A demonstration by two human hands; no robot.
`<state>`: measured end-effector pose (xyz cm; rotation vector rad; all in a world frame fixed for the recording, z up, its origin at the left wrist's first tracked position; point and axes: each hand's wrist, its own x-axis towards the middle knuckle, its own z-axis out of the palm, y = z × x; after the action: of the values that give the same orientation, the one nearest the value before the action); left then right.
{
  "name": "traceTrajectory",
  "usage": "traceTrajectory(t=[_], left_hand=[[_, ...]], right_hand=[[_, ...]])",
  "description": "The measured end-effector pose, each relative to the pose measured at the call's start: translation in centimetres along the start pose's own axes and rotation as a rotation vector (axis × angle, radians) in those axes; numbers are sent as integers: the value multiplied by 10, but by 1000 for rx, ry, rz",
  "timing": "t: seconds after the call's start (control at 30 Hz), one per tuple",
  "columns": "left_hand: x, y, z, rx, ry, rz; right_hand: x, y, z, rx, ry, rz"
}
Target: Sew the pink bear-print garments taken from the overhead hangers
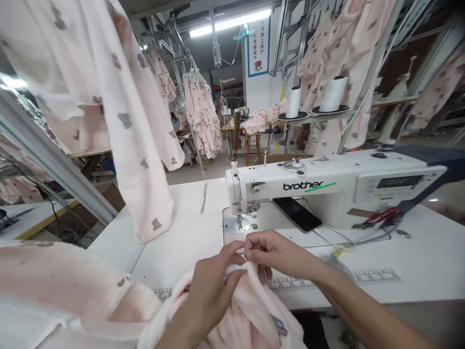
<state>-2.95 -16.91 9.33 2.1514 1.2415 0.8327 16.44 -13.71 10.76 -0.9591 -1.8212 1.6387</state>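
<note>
A pale pink fleece garment [250,315] with small grey bear prints lies bunched at the table's near edge. My left hand [212,286] grips a fold of it from the left, fingers closed. My right hand [271,252] pinches the same fabric edge from the right, fingertips meeting the left hand's. Both hands are just in front of the white Brother sewing machine [327,186], close to its needle plate [236,225].
A black phone [297,214] lies on the machine bed. Two thread cones [332,94] stand behind the machine. Pink garments [138,126] hang overhead on the left and right. More pink fabric [54,286] piles at the near left. A ruler strip [374,276] runs along the table edge.
</note>
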Motion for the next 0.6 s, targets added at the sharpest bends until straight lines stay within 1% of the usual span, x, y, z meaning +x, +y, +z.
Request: traceTrajectory(t=[0.07,0.1,0.13,0.2,0.27,0.3,0.33,0.4,0.43,0.47,0.5,0.53,0.6], left_hand=[[-3,-3,2,-1,63,113],[-4,-5,4,-4,105,159],[-5,-6,6,-10,146,188],[-6,-7,9,-29,196,173],[-6,-8,9,-46,171,116],[-6,-8,9,-51,155,92],[-5,-8,9,-52,152,71],[-4,-7,8,-43,207,16],[-4,-7,8,-31,261,-22],[-3,-7,9,-15,309,-59],[-3,-6,9,1,338,-86],[-2,-6,9,12,349,-103],[0,-5,8,-3,336,-128]], right_hand=[[9,7,-3,220,-181,74],[13,11,-3,297,-240,102],[17,16,-2,364,-270,126],[21,25,1,478,-282,160],[21,30,6,517,-268,169],[19,31,8,490,-229,159],[17,30,11,423,-144,127],[8,26,20,190,148,9],[3,24,26,55,303,-62],[-2,21,32,-75,428,-125],[-6,19,39,-190,505,-165],[-10,17,45,-277,547,-180],[-13,14,53,-362,564,-165]])
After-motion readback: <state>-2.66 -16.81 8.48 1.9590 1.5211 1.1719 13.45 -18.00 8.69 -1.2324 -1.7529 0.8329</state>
